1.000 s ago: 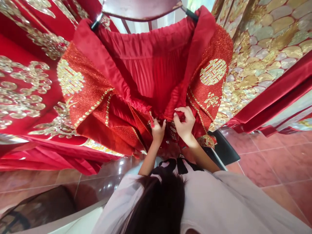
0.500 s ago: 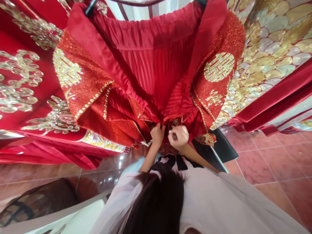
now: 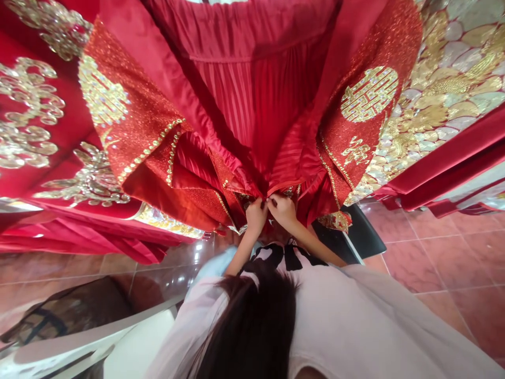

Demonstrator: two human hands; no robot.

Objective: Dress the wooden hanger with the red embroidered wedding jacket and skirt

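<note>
Red sequinned jacket (image 3: 134,131) hangs open-fronted over pleated red skirt (image 3: 244,89), between embroidered red gown (image 3: 35,131) on the left and gold-scaled gown (image 3: 445,79) on the right, above tiled floor (image 3: 434,263). Left hand (image 3: 256,217) and right hand (image 3: 282,209) touch, fingers closed, pinching the jacket's front edges together low at centre.
</note>
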